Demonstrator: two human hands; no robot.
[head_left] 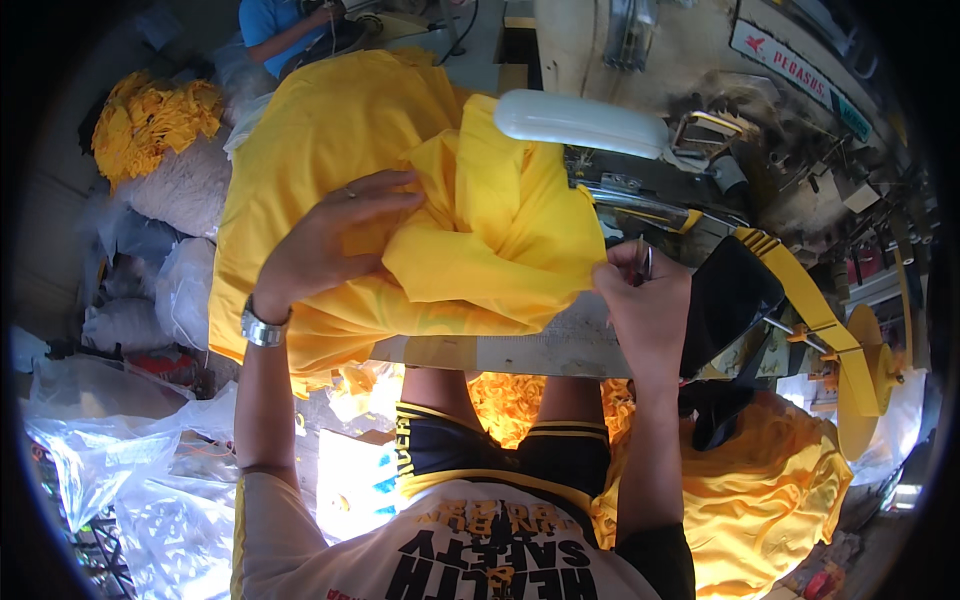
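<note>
"What's each hand doing over there?"

"From the left: the left hand [345, 235] lies on the yellow cloth [490, 240], fingers stretched and loose, clamped on nothing. The cloth sits bunched on the machine table [520, 355], its right side just beside the metal bar [620, 197] of the beige sewing machine [575, 50]. The right hand [645, 295] pinches the cloth's edge between thumb and finger; a small metal tool [648, 262] shows there too, though I can't tell its kind."

"How would you handle it well?"

"I'd spread the left palm lightly to ease out the folds, hold the pinched edge straight without stretching it, and mind where that tool points."

"Any writing about?"

"Left to right: yellowish letters down the dark shorts [450, 450], bold black and orange print across the white shirt [400, 545], and red letters with a small emblem on the machine's pale plate [785, 68], likely a maker's label."
</note>
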